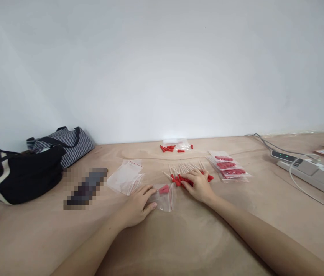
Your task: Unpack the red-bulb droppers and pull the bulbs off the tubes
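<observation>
My left hand (138, 205) rests on the table with thumb and fingers apart, at the left edge of a clear zip bag (166, 203). Inside that bag lie a few red pieces (164, 189). My right hand (198, 186) reaches over a pile of pale pointed sticks (182, 168) with red ends (176, 180). Its fingers are spread on the red ends, and part of the pile is hidden under the palm. Flat clear zip bags (125, 178) lie behind my left hand. Right of the pile, several filled bags (226, 165) overlap, with red pieces inside.
Loose red pieces (167, 148) and another clear bag (176, 143) lie near the wall. To the left are a blurred-out dark object (87, 188), a black bag (35, 180) and a striped bag (78, 145). A white power strip (314, 176) with cables stands right.
</observation>
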`<state>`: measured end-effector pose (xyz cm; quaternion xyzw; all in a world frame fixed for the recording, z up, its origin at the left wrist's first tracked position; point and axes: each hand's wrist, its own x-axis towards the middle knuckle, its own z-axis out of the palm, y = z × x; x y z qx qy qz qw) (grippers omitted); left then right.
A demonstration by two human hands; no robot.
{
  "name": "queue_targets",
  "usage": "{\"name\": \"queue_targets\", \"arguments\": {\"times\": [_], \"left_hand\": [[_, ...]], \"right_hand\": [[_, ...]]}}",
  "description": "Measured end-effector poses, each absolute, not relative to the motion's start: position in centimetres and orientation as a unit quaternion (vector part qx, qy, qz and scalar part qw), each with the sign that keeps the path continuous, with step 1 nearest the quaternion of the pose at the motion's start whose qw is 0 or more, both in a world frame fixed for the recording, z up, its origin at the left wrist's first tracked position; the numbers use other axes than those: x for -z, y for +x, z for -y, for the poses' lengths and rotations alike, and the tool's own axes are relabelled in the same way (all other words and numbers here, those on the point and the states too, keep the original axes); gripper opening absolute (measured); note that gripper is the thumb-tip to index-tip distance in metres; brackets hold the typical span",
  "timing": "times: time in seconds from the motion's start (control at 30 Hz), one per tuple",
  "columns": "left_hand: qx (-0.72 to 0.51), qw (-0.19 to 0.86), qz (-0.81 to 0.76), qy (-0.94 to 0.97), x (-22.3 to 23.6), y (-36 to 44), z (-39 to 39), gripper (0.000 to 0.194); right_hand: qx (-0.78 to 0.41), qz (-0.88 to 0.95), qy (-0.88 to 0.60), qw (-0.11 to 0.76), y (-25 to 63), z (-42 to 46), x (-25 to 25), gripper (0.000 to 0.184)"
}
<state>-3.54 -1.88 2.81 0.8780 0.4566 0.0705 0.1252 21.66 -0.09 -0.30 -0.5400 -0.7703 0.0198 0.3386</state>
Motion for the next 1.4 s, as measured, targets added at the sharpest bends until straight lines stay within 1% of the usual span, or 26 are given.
{"name": "queue_targets", "arguments": {"times": [0.17, 0.27, 0.4, 0.5, 0.6, 0.83, 1.0, 1.13, 1.27, 1.4], "left_hand": [[-0.053, 0.124, -0.464, 0.875, -3.1, -3.4, 1.9, 0.046], [-0.058, 0.123, -0.462, 0.877, -3.2, -3.3, 2.0, 0.045], [-0.061, 0.129, -0.461, 0.876, -3.2, -3.3, 2.0, 0.045], [-0.059, 0.130, -0.461, 0.876, -3.1, -3.4, 1.9, 0.045], [-0.058, 0.132, -0.461, 0.876, -3.1, -3.4, 2.0, 0.046], [-0.057, 0.145, -0.439, 0.885, -3.3, -3.4, 2.2, 0.045], [-0.054, 0.172, -0.415, 0.892, -3.3, -3.1, 2.5, 0.047], [-0.060, 0.193, -0.404, 0.892, -3.0, -2.9, 2.6, 0.045], [-0.055, 0.210, -0.401, 0.890, -2.8, -2.9, 2.6, 0.046], [-0.051, 0.234, -0.405, 0.882, -2.7, -3.0, 2.4, 0.050]], "right_hand": [[-0.014, 0.735, -0.558, 0.385, 21.0, -0.2, -0.5, 0.015], [-0.017, 0.746, -0.552, 0.373, 20.2, -0.3, -0.5, 0.012], [-0.003, 0.775, -0.531, 0.342, 19.6, -0.2, -0.1, 0.015], [0.006, 0.776, -0.522, 0.355, 20.1, 0.3, 0.0, 0.016], [-0.010, 0.778, -0.513, 0.363, 20.9, 1.1, -0.2, 0.016], [-0.076, 0.839, -0.447, 0.299, 20.7, 3.1, -0.3, 0.016], [-0.060, 0.819, -0.488, 0.294, 19.4, 3.7, -0.2, 0.017], [-0.041, 0.822, -0.509, 0.253, 18.9, 4.0, -0.2, 0.023], [-0.077, 0.803, -0.534, 0.251, 18.7, 4.0, -0.4, 0.024], [-0.113, 0.802, -0.533, 0.247, 18.6, 4.2, -0.7, 0.031]]}}
